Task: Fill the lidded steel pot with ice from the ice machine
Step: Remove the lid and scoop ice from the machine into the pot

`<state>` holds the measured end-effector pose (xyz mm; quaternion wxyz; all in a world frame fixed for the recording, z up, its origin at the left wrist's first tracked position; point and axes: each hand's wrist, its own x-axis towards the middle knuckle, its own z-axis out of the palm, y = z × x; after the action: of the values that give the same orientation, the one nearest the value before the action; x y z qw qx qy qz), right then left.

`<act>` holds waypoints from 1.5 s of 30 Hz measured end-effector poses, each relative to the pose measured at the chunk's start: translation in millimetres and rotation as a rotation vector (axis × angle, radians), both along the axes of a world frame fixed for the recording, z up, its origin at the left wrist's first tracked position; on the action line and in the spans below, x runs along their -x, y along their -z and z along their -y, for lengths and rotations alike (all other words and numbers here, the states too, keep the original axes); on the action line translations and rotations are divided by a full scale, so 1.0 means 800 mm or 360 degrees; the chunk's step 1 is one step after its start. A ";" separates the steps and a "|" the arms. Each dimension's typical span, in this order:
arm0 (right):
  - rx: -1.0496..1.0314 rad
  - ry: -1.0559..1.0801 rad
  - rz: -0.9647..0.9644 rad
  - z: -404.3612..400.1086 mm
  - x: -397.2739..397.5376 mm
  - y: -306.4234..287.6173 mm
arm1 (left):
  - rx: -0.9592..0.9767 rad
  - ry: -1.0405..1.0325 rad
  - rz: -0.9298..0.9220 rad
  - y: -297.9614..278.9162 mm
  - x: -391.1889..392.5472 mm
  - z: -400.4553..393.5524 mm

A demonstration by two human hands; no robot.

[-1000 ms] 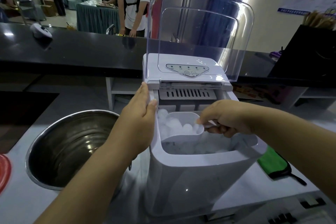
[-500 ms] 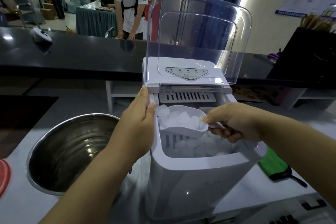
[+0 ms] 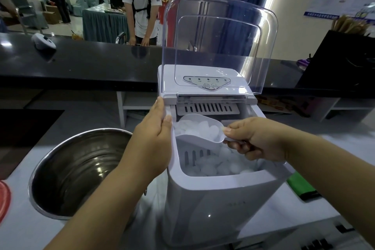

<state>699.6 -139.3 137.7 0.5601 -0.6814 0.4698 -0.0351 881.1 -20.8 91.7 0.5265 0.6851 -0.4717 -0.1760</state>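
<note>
Ice (image 3: 199,129) fills the scoop (image 3: 199,134), which hangs above the ice machine (image 3: 219,195) bin, where more ice lies loose at the bottom. Right hand (image 3: 257,140) pinches the scoop's handle, thumb on top and fingers curled underneath, so this grip is closed round it. Left hand (image 3: 154,140) rests against the machine's left upper edge, fingers straight and thumb laid along the rim, a spread grip that holds nothing. Clear lid (image 3: 219,42) of the machine stands raised upright behind the control panel. Steel pot (image 3: 67,176) stands uncovered on the white table (image 3: 18,231), just left of the machine and partly hidden by the left forearm; whether any ice lies inside cannot be told. A red piece (image 3: 4,199) shows at the left border, and a green item (image 3: 300,186) lies on the table to the machine's right. Beyond a dark counter (image 3: 81,63), a person (image 3: 142,6) in a white shirt leans over it.
</note>
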 end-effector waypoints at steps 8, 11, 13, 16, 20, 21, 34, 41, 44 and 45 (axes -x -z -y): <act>-0.0080 0.0119 0.0286 0.001 0.013 -0.002 | 0.0122 -0.0095 0.0065 0.000 -0.007 0.000; -0.0052 0.0167 0.0378 -0.002 0.015 -0.002 | 0.0149 -0.0094 0.0137 -0.003 -0.015 -0.004; -0.0009 0.0181 0.0424 -0.005 0.014 -0.006 | 0.0161 -0.0130 0.0184 -0.005 -0.022 -0.011; 0.0086 0.0144 0.0466 -0.010 0.006 -0.017 | 0.0188 -0.0247 0.0268 -0.008 -0.038 -0.026; 0.0111 0.0029 0.0473 -0.021 -0.019 -0.034 | 0.0159 -0.0443 0.0361 -0.003 -0.070 -0.055; 0.0131 0.0004 0.0449 -0.024 -0.027 -0.037 | 0.0130 -0.0490 0.0392 -0.001 -0.077 -0.061; 0.1122 -0.0311 -0.0072 -0.062 -0.144 -0.042 | -0.0743 -0.0841 0.0504 0.058 -0.171 -0.117; 0.1646 -0.0601 -0.0369 -0.072 -0.164 -0.030 | -0.0619 -0.0752 0.0315 0.075 -0.183 -0.114; 0.1694 -0.0631 -0.0397 -0.079 -0.167 -0.027 | -0.0578 -0.0757 0.0318 0.076 -0.183 -0.114; 0.1701 -0.0630 -0.0393 -0.080 -0.168 -0.026 | -0.0559 -0.0756 0.0324 0.075 -0.182 -0.114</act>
<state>833.9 -75.7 158.3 0.0755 -0.9434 0.3123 -0.0823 1026.3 70.1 31.7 0.3764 0.8707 -0.3112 -0.0574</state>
